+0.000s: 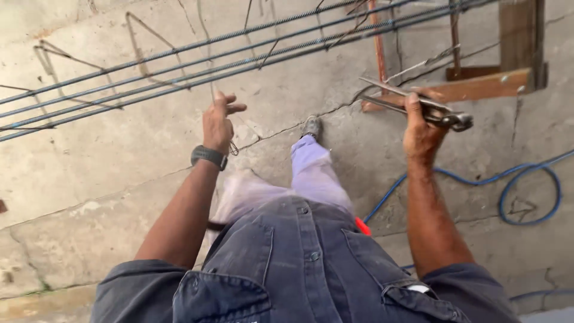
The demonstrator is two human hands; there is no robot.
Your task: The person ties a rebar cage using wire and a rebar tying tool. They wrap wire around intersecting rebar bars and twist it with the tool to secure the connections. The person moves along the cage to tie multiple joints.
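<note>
Tie wire (pixel 213 96) pinched at the rebar bundle (pixel 197 63), thin strand hanging just below the bars. Left hand (pixel 216 124) closed on it; right hand (pixel 421 131), well right of the bundle, clamped on pincers (pixel 427 109). Tying step, apparently; wire around bars, pincers brought across.

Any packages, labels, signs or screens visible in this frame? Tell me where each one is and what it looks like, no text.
No packages, signs or lit screens in view.
Wristwatch: on the left wrist, dark band; its face is turned away, so no display shows.
White tag: small pale patch at the right chest pocket of the dark blue shirt; too small to tell more.
</note>
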